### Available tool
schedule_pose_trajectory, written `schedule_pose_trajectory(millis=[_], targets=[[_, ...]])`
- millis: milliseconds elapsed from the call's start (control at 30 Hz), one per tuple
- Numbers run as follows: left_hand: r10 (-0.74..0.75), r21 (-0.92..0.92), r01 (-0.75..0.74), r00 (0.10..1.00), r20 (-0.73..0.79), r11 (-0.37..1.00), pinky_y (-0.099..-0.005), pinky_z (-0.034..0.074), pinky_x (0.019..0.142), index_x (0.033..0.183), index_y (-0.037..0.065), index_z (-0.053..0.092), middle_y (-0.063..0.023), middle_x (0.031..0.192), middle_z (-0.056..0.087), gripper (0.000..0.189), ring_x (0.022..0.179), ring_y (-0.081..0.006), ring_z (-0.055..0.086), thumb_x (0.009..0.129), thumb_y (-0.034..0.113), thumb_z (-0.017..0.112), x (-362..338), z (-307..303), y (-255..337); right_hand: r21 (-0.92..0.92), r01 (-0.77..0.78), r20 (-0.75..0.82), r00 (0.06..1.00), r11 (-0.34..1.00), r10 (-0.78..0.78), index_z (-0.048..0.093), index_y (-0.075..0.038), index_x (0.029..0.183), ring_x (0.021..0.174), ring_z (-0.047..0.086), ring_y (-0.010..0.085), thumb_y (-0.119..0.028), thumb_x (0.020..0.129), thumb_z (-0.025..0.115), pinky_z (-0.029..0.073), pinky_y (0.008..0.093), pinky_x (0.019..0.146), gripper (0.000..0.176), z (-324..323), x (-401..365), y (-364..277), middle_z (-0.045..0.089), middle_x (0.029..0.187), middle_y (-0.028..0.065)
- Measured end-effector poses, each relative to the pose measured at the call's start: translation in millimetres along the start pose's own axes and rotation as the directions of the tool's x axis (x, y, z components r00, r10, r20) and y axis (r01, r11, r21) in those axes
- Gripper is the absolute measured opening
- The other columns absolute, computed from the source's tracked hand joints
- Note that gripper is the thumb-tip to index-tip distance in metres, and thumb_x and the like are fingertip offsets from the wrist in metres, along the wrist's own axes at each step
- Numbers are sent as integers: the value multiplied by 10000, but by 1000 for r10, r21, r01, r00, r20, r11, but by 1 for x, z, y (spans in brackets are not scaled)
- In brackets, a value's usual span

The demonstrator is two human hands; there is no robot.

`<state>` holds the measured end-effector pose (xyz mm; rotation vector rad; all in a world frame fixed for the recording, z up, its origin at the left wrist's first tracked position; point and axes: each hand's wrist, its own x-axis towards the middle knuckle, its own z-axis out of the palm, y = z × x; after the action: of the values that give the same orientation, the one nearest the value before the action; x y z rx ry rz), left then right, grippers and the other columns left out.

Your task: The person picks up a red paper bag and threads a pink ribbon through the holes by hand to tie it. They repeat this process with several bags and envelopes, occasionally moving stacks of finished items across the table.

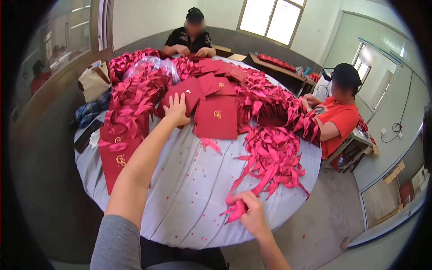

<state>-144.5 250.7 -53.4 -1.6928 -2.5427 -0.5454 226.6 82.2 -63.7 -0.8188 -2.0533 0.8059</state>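
Note:
My left hand reaches across the table, fingers spread, over a dark red paper bag at the near side of a heap. Just right of it lies another red bag with a gold monogram. My right hand is closed on pink-red ribbon near the front edge. That ribbon lies against a loose pile of ribbons behind it; how many strands are pinched cannot be made out. At the left, red bags with ribbon handles hang toward the table's edge.
A white-covered round table carries scattered red bits. One person in black sits at the far side; another in an orange-red shirt handles things at the right. A phone and a beige bag lie at left.

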Motion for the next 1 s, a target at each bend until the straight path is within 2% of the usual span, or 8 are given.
schedule_pose_trajectory(millis=[100, 200, 400, 600, 667, 733, 800, 1000], targets=[[-24, 20, 24, 999, 30, 1000, -680, 212, 1022, 1462, 62, 73, -213, 1509, 111, 1081, 1381, -433, 134, 604, 229, 709, 4, 2, 12, -28, 47, -1, 999, 999, -47, 607, 13, 860, 721, 606, 231, 148, 711, 543, 473, 303, 614, 212, 0, -2, 6, 591, 805, 118], [-76, 77, 77, 997, -16, 994, -701, 221, 999, 1459, 50, 103, -214, 1504, 144, 986, 1369, -438, 175, 671, 218, 672, 7, 6, 21, -57, 89, 50, 995, 994, -87, 596, -15, 908, 747, 614, 308, 129, 692, 558, 492, 380, 607, 262, -2, -2, 4, 585, 850, 134], [-77, 226, 105, 989, -129, 968, -728, 268, 938, 1435, 21, 201, -225, 1464, 254, 729, 1314, -462, 288, 818, 178, 557, 25, 26, 21, -33, 106, 55, 993, 994, -104, 589, -22, 938, 801, 611, 316, 111, 710, 560, 498, 386, 639, 266, -2, -2, 5, 576, 901, 136], [-39, 257, 73, 990, -137, 964, -681, 342, 926, 1410, 7, 258, -228, 1418, 338, 685, 1258, -465, 376, 830, 197, 569, 32, 23, 15, -38, 87, 101, 992, 995, -82, 581, -11, 952, 808, 603, 326, 103, 710, 565, 497, 378, 653, 269, -2, -4, 6, 567, 904, 137], [-55, 339, 72, 997, -60, 938, -643, 377, 924, 1401, 3, 278, -252, 1392, 361, 666, 1215, -469, 429, 833, 188, 572, 24, 13, 25, -48, 121, 60, 991, 992, -118, 588, 4, 923, 777, 611, 296, 131, 699, 562, 495, 354, 631, 259, 0, -3, 5, 579, 876, 133], [-22, 375, 52, 996, -84, 926, -621, 400, 917, 1384, -19, 304, -282, 1349, 407, 664, 1153, -473, 490, 824, 191, 593, 30, 20, 22, -58, 148, 24, 989, 987, -147, 595, 19, 894, 747, 618, 266, 158, 689, 560, 492, 330, 608, 251, 2, -4, 3, 591, 848, 129], [75, 478, 58, 964, -255, 876, -557, 487, 818, 1305, -55, 388, -247, 1135, 553, 633, 945, -411, 613, 764, 162, 636, 45, 39, 13, -61, 131, 27, 991, 990, -129, 593, 16, 903, 758, 622, 271, 154, 695, 558, 498, 336, 622, 252, 1, -5, 2, 594, 861, 129], [69, 501, 102, 948, -310, 859, -504, 540, 720, 1252, -84, 426, -230, 997, 608, 476, 867, -384, 648, 839, 123, 540, 64, 49, 10, -52, 130, 16, 991, 990, -130, 592, 8, 899, 761, 619, 284, 138, 707, 557, 496, 344, 629, 234, 1, -3, 4, 596, 864, 130]])
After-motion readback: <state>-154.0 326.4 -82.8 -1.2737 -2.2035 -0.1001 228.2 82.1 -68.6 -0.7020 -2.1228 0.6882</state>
